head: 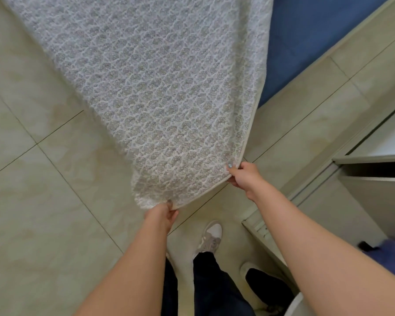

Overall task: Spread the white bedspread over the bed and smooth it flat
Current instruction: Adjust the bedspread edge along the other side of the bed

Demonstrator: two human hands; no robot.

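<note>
Down at the bottom of the frame a shoe (211, 238) stands on the tiled floor (43, 201), close under the cloth's near corner; if that corner sags, a step forward could tread on it. Just above, the left hand (163, 216) grips the corner of the white bedspread (157, 87), fingers curled round it, and the right hand (244, 176) pinches the hemmed edge between thumb and fingers. Both holds take only a little cloth, so a hard tug could pull the hem free. Beyond the hands the bedspread stretches toward the top of the frame, mostly over floor, with only its right edge over the blue bed (317, 42) at upper right. Laid from here it would likely land skewed or trail on the tiles. The cabinet (363, 201) at right could snag the right edge.
</note>
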